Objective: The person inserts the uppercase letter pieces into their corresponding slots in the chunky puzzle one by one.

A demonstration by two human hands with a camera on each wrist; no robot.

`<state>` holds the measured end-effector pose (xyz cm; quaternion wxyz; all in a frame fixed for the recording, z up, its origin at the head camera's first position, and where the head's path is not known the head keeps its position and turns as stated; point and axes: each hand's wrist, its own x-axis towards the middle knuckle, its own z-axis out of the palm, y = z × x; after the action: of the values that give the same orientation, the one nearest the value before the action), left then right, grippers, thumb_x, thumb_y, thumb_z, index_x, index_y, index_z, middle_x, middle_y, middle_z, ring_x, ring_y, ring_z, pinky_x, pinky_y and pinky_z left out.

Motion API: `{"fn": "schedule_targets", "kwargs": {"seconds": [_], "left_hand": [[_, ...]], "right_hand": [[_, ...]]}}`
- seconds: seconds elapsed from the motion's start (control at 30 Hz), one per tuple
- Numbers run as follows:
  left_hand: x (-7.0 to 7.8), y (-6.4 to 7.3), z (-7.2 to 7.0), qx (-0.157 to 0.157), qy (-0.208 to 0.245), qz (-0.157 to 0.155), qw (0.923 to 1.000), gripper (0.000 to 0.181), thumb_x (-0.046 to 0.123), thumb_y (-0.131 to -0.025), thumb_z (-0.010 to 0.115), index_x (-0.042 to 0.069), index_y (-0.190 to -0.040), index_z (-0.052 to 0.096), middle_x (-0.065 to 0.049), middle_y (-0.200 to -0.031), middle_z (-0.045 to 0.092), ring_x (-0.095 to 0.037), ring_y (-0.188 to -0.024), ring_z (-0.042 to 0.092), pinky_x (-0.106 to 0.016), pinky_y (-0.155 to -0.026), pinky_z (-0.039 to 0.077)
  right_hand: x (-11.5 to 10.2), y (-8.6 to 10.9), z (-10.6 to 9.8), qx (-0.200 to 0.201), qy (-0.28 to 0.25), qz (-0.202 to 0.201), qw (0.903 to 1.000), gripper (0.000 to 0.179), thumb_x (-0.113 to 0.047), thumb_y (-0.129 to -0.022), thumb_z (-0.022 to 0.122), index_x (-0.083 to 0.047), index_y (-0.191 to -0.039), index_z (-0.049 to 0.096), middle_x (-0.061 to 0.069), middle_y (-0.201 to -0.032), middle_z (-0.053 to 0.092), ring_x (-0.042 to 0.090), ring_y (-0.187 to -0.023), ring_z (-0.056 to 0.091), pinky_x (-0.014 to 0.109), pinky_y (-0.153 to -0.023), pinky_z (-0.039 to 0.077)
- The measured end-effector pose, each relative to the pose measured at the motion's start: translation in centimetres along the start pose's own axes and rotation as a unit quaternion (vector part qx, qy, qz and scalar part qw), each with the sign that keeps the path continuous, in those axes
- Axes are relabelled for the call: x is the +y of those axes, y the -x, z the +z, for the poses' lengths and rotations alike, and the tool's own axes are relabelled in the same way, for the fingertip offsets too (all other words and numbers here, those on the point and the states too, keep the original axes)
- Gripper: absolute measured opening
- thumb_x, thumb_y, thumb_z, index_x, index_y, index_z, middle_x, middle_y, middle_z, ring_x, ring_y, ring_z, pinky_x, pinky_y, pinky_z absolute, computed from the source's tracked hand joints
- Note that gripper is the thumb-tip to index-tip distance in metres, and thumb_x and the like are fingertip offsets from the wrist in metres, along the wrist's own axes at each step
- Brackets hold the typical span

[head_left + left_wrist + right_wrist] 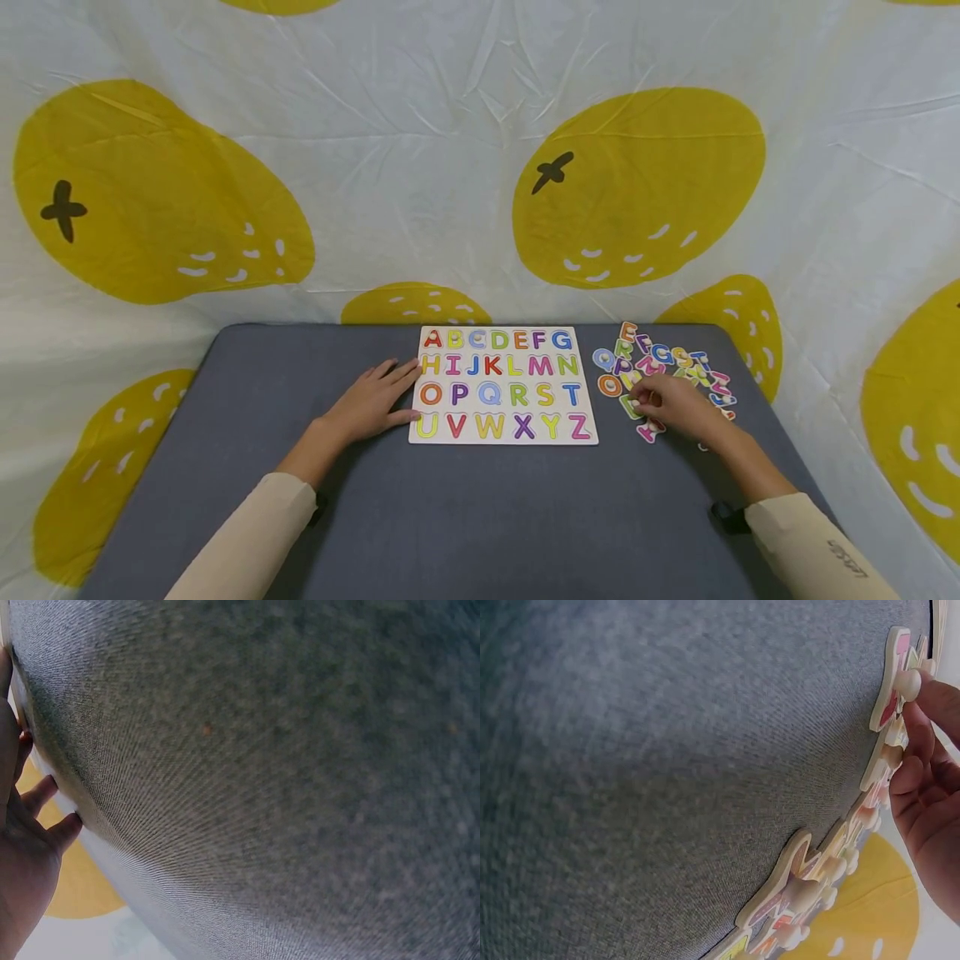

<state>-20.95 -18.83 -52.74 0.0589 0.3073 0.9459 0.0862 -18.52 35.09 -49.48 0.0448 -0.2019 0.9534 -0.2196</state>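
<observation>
A white alphabet board (502,421) with colored letters from A to Z lies flat on the dark grey table. Small knobs show on A, B and C in its top row. My left hand (372,402) rests at the board's left side with fingers spread, fingertips over its edge near H and U. On the right, my right hand (675,406) reaches over a pile of knobbed letter pieces. Its thumb and index finger are bent close together at a green letter piece (628,407); whether they pinch its knob I cannot tell. A pink letter piece (892,682) lies right beside these fingertips.
Letter pieces lie heaped at the table's right, among them an orange O (609,385), a blue Q (603,359) and an orange E (628,332). Behind the table (502,533) hangs a white cloth (420,183) printed with yellow fruit.
</observation>
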Motion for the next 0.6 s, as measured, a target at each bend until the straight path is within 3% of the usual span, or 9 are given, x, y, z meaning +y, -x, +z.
{"fn": "schedule_targets", "kwargs": {"seconds": [0.33,0.6], "left_hand": [[0.2,0.0,-0.3,0.001,0.006,-0.006,1.0,0.088,0.06,-0.096,0.062,0.016,-0.165,0.03,-0.003,-0.17,0.031,-0.041,-0.154,0.03,-0.064,-0.12,0.03],[0.2,0.1,-0.2,0.001,0.007,-0.004,1.0,0.088,0.061,-0.096,0.062,0.016,-0.164,0.03,-0.004,-0.17,0.031,-0.041,-0.155,0.03,-0.064,-0.12,0.03]], "right_hand": [[-0.7,-0.1,-0.3,0.004,0.011,0.007,0.9999,0.009,-0.009,-0.087,0.082,-0.01,-0.094,0.076,-0.01,-0.074,0.061,0.0,-0.065,0.049,0.025,-0.061,0.045],[-2.4,-1.4,-0.7,0.01,0.013,0.008,0.9998,0.006,-0.013,-0.09,0.08,-0.012,-0.095,0.076,-0.009,-0.077,0.061,0.005,-0.068,0.049,0.025,-0.063,0.044]]}}
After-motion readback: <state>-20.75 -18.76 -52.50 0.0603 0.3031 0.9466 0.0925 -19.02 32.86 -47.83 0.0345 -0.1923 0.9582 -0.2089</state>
